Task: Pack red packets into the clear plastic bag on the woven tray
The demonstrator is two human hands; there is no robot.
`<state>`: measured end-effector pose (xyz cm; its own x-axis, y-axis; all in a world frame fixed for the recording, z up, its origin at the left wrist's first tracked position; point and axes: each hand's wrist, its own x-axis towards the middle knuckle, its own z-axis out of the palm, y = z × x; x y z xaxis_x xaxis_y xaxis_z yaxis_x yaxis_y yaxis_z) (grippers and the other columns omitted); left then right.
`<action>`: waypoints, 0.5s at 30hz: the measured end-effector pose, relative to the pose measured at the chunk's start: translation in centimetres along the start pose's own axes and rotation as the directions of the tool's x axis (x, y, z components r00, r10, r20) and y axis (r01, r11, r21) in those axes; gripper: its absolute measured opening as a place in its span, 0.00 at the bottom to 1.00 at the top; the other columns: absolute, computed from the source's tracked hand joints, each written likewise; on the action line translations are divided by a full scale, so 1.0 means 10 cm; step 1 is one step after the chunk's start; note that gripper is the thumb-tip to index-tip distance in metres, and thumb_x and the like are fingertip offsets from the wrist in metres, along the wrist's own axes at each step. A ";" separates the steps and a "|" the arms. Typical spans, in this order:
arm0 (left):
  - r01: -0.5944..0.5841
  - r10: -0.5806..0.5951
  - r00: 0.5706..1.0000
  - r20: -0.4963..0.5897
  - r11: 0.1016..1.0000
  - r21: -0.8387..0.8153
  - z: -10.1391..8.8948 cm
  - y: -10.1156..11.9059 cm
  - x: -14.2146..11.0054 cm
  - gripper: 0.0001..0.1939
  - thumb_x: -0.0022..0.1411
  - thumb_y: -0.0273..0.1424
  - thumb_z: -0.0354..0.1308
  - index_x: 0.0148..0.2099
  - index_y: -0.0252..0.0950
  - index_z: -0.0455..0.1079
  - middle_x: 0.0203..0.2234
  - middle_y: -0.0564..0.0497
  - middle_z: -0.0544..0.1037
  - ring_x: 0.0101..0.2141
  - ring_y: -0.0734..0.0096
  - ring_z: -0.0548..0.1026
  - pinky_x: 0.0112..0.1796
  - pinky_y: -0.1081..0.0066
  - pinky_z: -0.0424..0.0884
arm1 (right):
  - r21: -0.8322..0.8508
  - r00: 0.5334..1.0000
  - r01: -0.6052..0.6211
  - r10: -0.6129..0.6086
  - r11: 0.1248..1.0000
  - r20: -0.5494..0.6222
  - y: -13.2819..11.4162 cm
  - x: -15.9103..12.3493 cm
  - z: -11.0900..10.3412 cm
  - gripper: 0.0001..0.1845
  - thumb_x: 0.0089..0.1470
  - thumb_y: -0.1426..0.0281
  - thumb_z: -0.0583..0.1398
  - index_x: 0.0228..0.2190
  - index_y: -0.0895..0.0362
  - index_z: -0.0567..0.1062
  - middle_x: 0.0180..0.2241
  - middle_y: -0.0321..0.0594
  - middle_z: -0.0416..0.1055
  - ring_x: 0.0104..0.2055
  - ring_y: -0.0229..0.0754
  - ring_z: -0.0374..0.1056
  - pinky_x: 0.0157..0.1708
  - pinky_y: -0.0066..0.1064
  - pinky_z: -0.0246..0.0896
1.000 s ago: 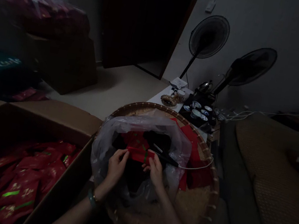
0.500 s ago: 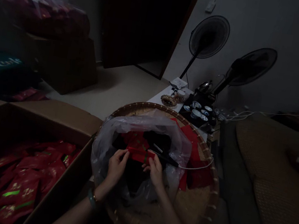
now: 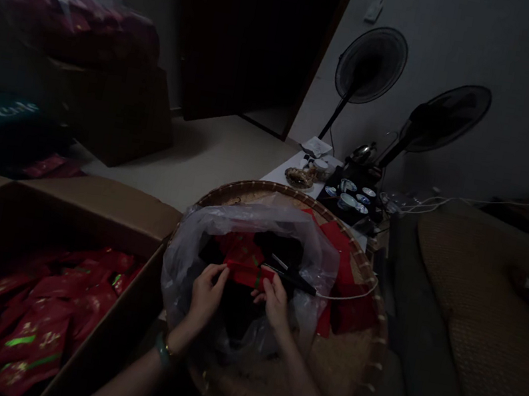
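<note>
Between my two hands is a small red packet (image 3: 244, 274) with a green stripe, held level above an opened clear plastic bag (image 3: 192, 233). My left hand (image 3: 206, 293) pinches its left end, and my right hand (image 3: 274, 300) grips its right end. Inside the bag lie dark contents and another red packet (image 3: 241, 245). Just behind my right fingers rests a black-handled tool (image 3: 298, 281) with a pale cord; its exact kind is unclear in the dim light. The bag sits on a round woven bamboo tray (image 3: 342, 366), with flat red packets (image 3: 344, 252) along the tray's right side.
At left stands an open cardboard box (image 3: 107, 199) full of red packets (image 3: 47, 310). Teacups (image 3: 346, 201) stand on a low table beyond the tray. Two standing fans (image 3: 371, 64) are near the wall. A woven mat (image 3: 476, 294) covers a seat at right.
Almost nothing differs. Both hands keep the red packet in the same place above the bag.
</note>
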<state>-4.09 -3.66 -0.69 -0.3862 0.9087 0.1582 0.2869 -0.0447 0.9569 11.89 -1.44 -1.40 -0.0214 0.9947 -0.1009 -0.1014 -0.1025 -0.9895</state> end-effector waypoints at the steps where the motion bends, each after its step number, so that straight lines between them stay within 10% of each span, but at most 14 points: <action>1: -0.006 0.006 1.000 -0.003 1.000 0.002 0.00 0.00 0.00 0.12 0.56 0.36 0.52 0.34 0.35 0.73 0.31 0.48 0.77 0.34 0.66 0.74 0.37 0.68 0.68 | -0.001 1.000 0.003 -0.003 1.000 -0.002 0.00 0.00 0.00 0.24 0.46 0.57 0.57 0.43 0.58 0.68 0.29 0.38 0.70 0.19 0.32 0.65 0.14 0.21 0.58; 15: 0.003 -0.003 1.000 0.013 1.000 -0.003 0.01 -0.03 -0.01 0.12 0.57 0.35 0.52 0.36 0.35 0.73 0.32 0.48 0.77 0.35 0.66 0.73 0.39 0.68 0.68 | -0.001 1.000 -0.006 0.006 1.000 0.002 -0.01 0.00 0.00 0.24 0.45 0.57 0.57 0.42 0.58 0.68 0.29 0.38 0.70 0.19 0.33 0.65 0.14 0.21 0.57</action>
<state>-4.11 -3.67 -1.00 -0.3753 0.9143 0.1524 0.2834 -0.0434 0.9580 11.89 -1.40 -1.33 -0.0235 0.9940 -0.1067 -0.1004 -0.1085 -0.9890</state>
